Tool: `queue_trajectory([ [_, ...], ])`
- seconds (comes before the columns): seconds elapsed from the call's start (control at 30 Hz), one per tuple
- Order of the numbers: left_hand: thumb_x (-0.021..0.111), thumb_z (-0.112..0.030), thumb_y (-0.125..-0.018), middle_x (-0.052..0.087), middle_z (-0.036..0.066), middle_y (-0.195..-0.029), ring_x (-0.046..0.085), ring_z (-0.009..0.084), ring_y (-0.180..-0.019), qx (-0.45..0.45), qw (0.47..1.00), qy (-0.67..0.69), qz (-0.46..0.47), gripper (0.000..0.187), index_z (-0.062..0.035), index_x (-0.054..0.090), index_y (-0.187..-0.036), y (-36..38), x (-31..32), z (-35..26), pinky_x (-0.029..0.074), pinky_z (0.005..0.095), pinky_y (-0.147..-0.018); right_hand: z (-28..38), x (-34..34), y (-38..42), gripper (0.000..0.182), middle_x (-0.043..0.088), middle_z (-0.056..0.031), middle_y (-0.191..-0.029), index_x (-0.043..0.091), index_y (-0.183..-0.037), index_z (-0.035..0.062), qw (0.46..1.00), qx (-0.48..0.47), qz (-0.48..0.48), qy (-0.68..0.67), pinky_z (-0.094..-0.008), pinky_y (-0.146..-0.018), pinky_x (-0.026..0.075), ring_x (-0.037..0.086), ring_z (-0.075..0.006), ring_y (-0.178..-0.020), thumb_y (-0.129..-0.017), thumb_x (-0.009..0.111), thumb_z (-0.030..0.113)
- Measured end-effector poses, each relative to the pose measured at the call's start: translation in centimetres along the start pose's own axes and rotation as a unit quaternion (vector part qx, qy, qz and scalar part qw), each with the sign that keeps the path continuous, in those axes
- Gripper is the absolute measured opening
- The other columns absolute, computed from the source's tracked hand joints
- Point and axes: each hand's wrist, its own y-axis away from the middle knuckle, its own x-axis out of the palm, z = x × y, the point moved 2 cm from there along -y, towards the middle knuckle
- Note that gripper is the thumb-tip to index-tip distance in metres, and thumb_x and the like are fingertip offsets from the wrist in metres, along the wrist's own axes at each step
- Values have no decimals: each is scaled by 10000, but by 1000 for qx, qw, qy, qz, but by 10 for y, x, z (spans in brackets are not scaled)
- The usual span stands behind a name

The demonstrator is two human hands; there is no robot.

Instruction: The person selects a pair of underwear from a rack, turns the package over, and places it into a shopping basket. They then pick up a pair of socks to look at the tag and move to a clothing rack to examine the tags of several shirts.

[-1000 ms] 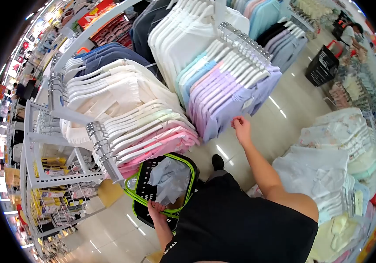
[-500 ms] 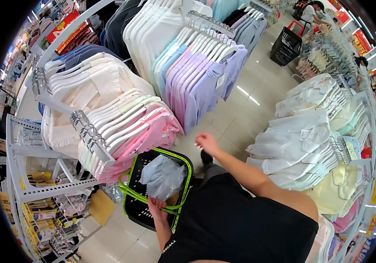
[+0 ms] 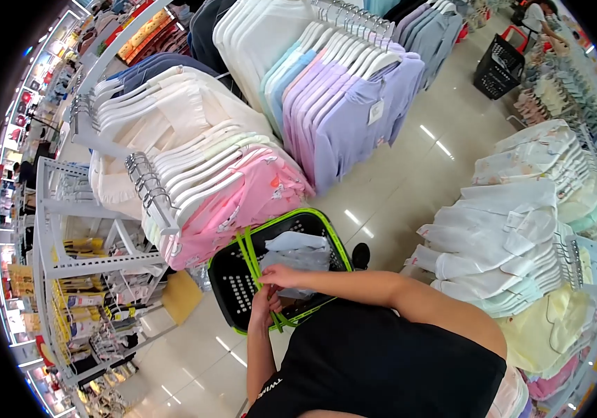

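Note:
A black shopping basket (image 3: 225, 285) with a lime-green rim hangs in front of my body. Its green handles (image 3: 249, 252) stand up together across the middle. My left hand (image 3: 264, 304) is closed round the lower part of the handles. Just above it, my right hand (image 3: 282, 276) is closed with its fingertips at the handles, close against the left. Inside the basket lies a pale grey, bag-like bundle (image 3: 300, 245), partly covered by my right forearm. Pink printed garments (image 3: 243, 202) on white hangers hang right beside the basket's far rim.
Racks of cream garments (image 3: 166, 104) and lilac tops (image 3: 344, 132) stand ahead. White garments (image 3: 497, 223) hang on the right. A tiled aisle (image 3: 410, 164) runs between them. Farther along are another black basket (image 3: 499, 68) and a person (image 3: 537, 17). Packaged goods (image 3: 82, 285) hang at the left.
My right hand has come back from over the aisle to the basket handles beside my left hand. The handles have swung upright, and the view has shifted so the basket appears farther right.

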Motion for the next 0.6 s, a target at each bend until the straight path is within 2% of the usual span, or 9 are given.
queue_trajectory([
  [0.07,444,-465,-970,253,-65,-507,235,64,-397,10,998,-56,-7,414,-85,532,-831,1,12,-7,233,237,-403,3,4,13,333,610,-28,-896,581,-1056,49,999,-9,-26,-31,-280,-681,467,590,-118,-793,-896,625,337],
  [0.13,447,-471,-964,256,-58,-510,247,70,-404,13,998,-59,-11,411,-113,477,-765,-8,2,-6,246,242,-410,3,5,12,307,606,-36,-893,581,-1047,41,996,-72,-50,-24,-276,-699,457,567,-118,-779,-895,627,304],
  [0.2,449,-454,-963,260,-51,-513,259,78,-409,9,999,-49,7,401,-138,409,-720,-18,-2,-4,253,251,-417,0,12,14,280,602,-39,-884,577,-1031,37,993,-69,-67,-67,-279,-723,447,547,-116,-776,-895,623,277],
  [0.3,416,-346,-968,268,-51,-512,263,84,-406,-10,998,-53,36,313,-142,390,-733,-30,-7,-2,252,256,-420,1,24,11,255,607,-49,-862,567,-996,36,982,-70,-153,-90,-290,-670,464,552,-125,-748,-893,625,263],
  [0.37,402,-306,-967,272,-50,-511,265,86,-404,-27,996,-65,56,281,-142,386,-739,-34,-18,-3,250,255,-420,-9,35,2,283,611,-77,-856,564,-1002,43,959,-24,-209,-192,-309,-500,493,576,-157,-608,-849,660,261],
  [0.4,396,-287,-966,280,-50,-509,265,84,-401,-29,995,-64,76,250,-142,397,-762,-36,-22,-6,250,255,-418,-11,41,-2,283,611,-77,-856,564,-1002,43,954,-33,-225,-197,-309,-500,493,576,-157,-608,-849,660,261],
  [0.47,385,-249,-964,294,-49,-505,267,82,-396,-32,991,-62,118,193,-141,421,-808,-41,-33,-15,250,253,-414,-16,52,-15,246,608,-77,-810,560,-936,33,932,-80,-272,-228,-310,-386,462,562,-175,-510,-845,658,239],
  [0.53,379,-240,-967,318,-48,-530,281,79,-411,-49,985,-75,149,161,-148,433,-846,-41,-52,-12,258,248,-418,-24,73,-22,217,595,-65,-751,568,-914,28,915,-86,-320,-231,-307,-392,458,555,-162,-499,-849,650,218],
  [0.6,343,-253,-967,327,-38,-531,310,91,-410,-57,980,-129,138,217,-127,425,-810,-38,-57,-12,256,256,-417,-29,87,-24,179,584,-60,-722,576,-898,25,865,-181,-381,-273,-295,-346,418,518,-150,-433,-853,636,189],
])
